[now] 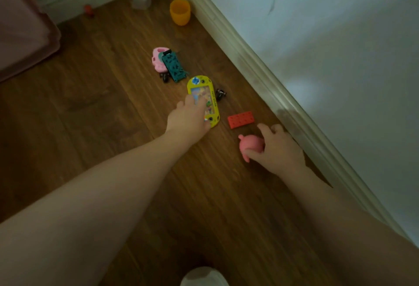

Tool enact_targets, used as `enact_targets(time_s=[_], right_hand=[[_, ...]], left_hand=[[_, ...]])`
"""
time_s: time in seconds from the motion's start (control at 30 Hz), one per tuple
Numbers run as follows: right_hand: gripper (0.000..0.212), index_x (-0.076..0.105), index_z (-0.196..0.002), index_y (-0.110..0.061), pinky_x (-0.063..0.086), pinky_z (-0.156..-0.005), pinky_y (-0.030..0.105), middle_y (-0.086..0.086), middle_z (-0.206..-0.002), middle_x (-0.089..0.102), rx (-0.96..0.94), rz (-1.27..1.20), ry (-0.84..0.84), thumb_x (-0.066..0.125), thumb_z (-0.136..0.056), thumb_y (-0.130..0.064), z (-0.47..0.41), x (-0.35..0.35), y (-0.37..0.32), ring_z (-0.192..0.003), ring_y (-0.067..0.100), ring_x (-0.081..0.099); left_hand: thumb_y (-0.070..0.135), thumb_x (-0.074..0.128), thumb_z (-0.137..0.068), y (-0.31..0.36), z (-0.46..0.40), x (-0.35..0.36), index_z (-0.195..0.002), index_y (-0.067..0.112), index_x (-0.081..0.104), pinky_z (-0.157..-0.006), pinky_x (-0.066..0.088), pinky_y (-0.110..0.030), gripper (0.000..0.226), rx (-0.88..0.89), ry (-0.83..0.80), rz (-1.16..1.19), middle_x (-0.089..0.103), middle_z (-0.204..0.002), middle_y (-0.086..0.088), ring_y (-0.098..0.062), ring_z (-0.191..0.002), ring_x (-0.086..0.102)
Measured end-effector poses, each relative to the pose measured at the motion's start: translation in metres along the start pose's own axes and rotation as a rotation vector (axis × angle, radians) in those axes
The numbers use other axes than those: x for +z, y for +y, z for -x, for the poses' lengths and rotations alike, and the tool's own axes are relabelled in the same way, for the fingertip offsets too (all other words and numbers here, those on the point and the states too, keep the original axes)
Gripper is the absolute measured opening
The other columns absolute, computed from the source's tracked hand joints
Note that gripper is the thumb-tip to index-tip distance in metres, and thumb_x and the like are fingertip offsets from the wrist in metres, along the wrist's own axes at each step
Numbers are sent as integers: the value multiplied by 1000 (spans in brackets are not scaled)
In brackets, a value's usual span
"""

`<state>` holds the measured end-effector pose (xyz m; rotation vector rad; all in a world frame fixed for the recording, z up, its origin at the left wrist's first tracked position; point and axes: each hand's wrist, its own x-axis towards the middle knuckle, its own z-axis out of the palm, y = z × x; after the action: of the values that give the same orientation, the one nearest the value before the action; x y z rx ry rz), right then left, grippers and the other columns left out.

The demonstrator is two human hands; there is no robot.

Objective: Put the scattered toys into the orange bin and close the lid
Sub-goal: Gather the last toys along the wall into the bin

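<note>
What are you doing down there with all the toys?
A person is picking toys up off the wooden floor by the wall. The left hand is reaching onto the yellow handheld game, and the right hand has its grip around a pink squishy toy. A red block, a teal and pink toy pile and an orange cup still lie on the floor.

Yellow game toy (204,99), red studded brick (241,119), pink figure (250,146), orange cup (180,11), brown wood-grain floor (102,104).

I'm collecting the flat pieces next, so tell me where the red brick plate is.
In the head view, the red brick plate lies flat on the wood floor, right of the yellow handheld game, just beyond the right hand.
</note>
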<state>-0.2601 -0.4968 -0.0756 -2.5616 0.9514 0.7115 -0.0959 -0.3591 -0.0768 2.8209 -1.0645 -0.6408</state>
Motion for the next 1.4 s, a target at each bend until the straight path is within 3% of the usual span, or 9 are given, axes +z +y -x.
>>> enact_targets(time_s=[0.1,0.23,0.4,0.5,0.67,0.93,1.07,1.2,1.4], right_hand=[[59,38,-128,-24,50,-77,37,5,-125,45,-141,3,-71,61,-79,-48,-4,6,-6,-102,22,52],[49,37,-119,-19,49,-62,32,3,-111,50,-227,16,193,62,-78,-33,-14,-2,-18,-86,17,49],[68,11,-145,-33,50,-68,35,10,-149,25,-322,244,141,50,-90,-29,-38,-25,-16,-109,31,50],[65,14,-145,-34,50,-71,37,9,-154,14,-296,343,36,49,-91,-31,-50,-31,-20,-119,36,43],[51,40,-130,-23,43,-64,34,8,-124,45,-307,364,10,58,-86,-40,-62,-33,-36,-104,27,50],[28,52,-112,-18,37,-59,34,6,-102,50,-258,408,71,59,-86,-28,-58,-20,-60,-94,26,51],[25,56,-91,-20,51,-65,35,-2,-86,57,-145,-126,-61,65,-78,-39,-48,-17,-64,-82,20,60],[18,59,-89,-32,47,-45,16,-3,-91,64,-45,-864,-304,71,-77,-36,-27,-25,-81,-75,12,64],[19,66,-86,-37,48,-49,22,-1,-78,71,-81,-1041,-403,74,-71,-45,5,-48,-120,-56,10,64]], left_hand=[[42,55,-88,8,-14,1,-133,14,34,-68,35,-36,57,-102,-9,-10,35,-127,-14,-33,-107,46],[51,58,-83,18,-27,6,-130,8,37,-65,35,-38,68,-72,-11,-112,35,-127,-13,-34,-104,48],[57,61,-78,30,-35,11,-131,5,41,-67,33,-36,77,-99,-62,-204,31,-129,-8,-32,-107,41],[53,63,-78,24,-32,17,-129,8,46,-70,31,-36,69,-186,-102,-149,31,-132,-8,-32,-108,39],[35,66,-70,-30,-5,20,-107,10,58,-76,42,-38,46,-48,-82,-99,40,-116,-9,-30,-111,39],[24,69,-61,-90,37,25,-92,17,52,-80,37,-36,36,66,-29,52,40,-113,-7,-31,-99,47],[26,74,-61,-80,34,12,-83,26,50,-79,39,-29,33,-77,-29,422,34,-107,4,-16,-92,46],[19,72,-69,-83,43,-12,-74,28,54,-59,36,-19,21,-235,-118,831,45,-91,6,-6,-74,45],[17,65,-55,-118,94,-63,-74,18,54,-55,40,-21,22,-186,-284,1377,52,-73,-2,-10,-62,50]])
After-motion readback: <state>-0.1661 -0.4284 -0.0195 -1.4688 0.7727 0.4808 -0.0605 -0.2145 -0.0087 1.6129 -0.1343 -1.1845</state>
